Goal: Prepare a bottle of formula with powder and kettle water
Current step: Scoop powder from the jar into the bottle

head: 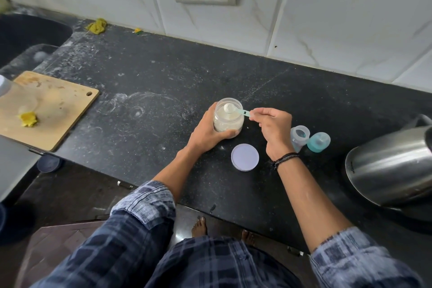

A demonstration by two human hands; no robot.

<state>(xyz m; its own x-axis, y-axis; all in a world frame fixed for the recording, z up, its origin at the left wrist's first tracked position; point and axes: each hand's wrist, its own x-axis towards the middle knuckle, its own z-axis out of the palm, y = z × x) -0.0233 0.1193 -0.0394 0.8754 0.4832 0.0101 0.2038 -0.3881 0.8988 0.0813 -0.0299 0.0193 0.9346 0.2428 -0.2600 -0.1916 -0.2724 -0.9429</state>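
On the black counter [163, 72], scooping powder is the step in hand: the left hand [205, 131] curls its fingers round the upright jar [228, 119]; the right hand [275, 131] pinches the handle of 1 heaped scoop [236, 110] at the jar's mouth; next, I judge, it must travel level to the open bottle [299, 135] just beyond that hand; kettle [388, 166] far right, cutting board [46, 107] far left; lid [245, 157] and cap [318, 142] block nothing.

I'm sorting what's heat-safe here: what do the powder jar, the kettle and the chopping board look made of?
Powder jar: probably clear plastic, since powder shows through; glass is possible. Kettle: brushed stainless steel, by its streaked grey sheen. Chopping board: pale wood or bamboo, matt and stained.
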